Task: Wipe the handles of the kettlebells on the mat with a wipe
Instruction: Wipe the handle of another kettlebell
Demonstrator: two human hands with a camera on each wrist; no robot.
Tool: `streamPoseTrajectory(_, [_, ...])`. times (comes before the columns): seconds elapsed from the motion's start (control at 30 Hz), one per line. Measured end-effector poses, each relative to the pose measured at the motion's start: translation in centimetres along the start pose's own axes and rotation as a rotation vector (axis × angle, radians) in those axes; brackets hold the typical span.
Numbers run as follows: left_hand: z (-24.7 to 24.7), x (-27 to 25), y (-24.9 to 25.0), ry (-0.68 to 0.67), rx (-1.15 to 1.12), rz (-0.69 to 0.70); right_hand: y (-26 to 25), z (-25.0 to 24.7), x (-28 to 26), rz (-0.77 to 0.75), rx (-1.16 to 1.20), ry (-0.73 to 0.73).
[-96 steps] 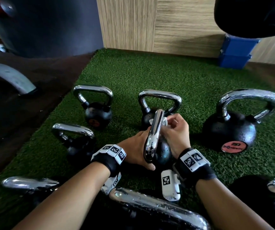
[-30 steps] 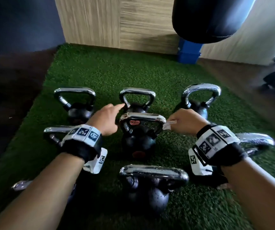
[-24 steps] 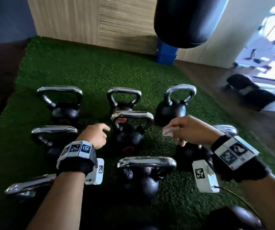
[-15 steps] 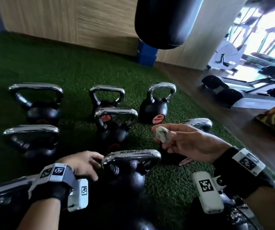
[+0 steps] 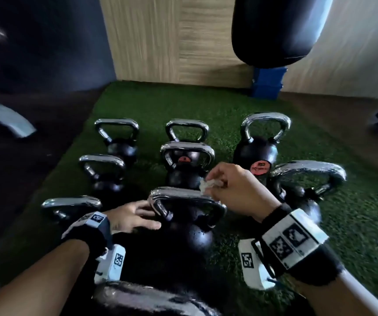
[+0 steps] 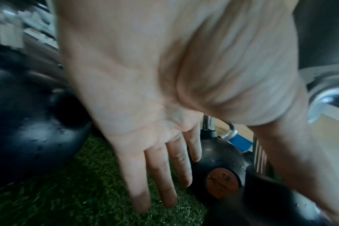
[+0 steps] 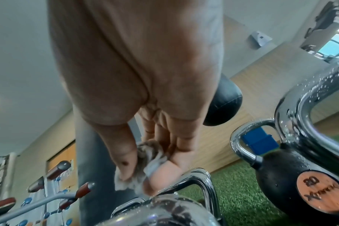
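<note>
Several black kettlebells with chrome handles stand in rows on the green turf mat (image 5: 354, 224). The near middle kettlebell (image 5: 190, 233) has a wet chrome handle (image 5: 183, 196). My right hand (image 5: 231, 190) pinches a crumpled white wipe (image 5: 207, 185) between thumb and fingers, just above the right end of that handle. In the right wrist view the wipe (image 7: 147, 165) sits right over the handle (image 7: 192, 178). My left hand (image 5: 135, 216) lies flat with straight fingers against the left side of the same kettlebell. The left wrist view shows its fingers (image 6: 159, 175) stretched out and holding nothing.
A black punching bag (image 5: 281, 30) hangs over the mat's far right. A blue box (image 5: 268, 84) stands by the wooden wall. Dark floor lies left of the mat, with a grey machine leg (image 5: 5, 119). A big kettlebell (image 5: 261, 153) with an orange label stands at the right.
The view swung back left. My right hand dropped with the wipe onto the near middle kettlebell's handle. My left hand stayed at that kettlebell's left side.
</note>
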State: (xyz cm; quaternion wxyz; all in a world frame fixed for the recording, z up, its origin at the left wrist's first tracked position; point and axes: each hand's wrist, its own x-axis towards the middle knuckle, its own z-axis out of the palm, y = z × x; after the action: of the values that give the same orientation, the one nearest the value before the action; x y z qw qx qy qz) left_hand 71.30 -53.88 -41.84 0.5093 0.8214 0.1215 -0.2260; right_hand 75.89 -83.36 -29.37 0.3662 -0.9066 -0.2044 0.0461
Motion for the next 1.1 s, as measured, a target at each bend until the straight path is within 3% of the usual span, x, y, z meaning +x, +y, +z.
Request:
streamPoseTrajectory(0.2, [0.5, -2.4, 0.7, 0.012, 0.008, -0.159, 0.9, -0.5, -2.4, -0.107, 0.004, 0.177])
streamPoseTrajectory(0.37, [1.2, -2.9, 1.6, 0.046, 0.081, -0.165, 0.6, 0.2, -3.1, -0.137, 0.100, 0.161])
streamPoseTrajectory(0.5, [1.7, -2.6, 2.2, -0.021, 0.275, -0.159, 0.3, 1.0, -3.2, -0.093, 0.220, 0.108])
streamPoseTrajectory(0.63, [1.2, -2.2, 2.5, 0.013, 0.423, -0.176, 0.3, 1.0, -3.0, -0.062, 0.302, 0.170])
streamPoseTrajectory(0.73, [0.8, -1.4, 2.3, 0.035, 0.445, -0.175, 0.1, 1.0, -3.1, -0.083, 0.316, 0.138])
streamPoseTrajectory(0.9, [1.1, -0.2, 1.8, 0.056, 0.302, -0.112, 0.1, 1.6, -2.5, -0.085, 0.146, 0.268])
streamPoseTrajectory(1.1, [3.0, 0.2, 1.7, 0.116, 0.437, 0.078, -1.4, 2.6, -1.0, -0.181, 0.097, 0.216])
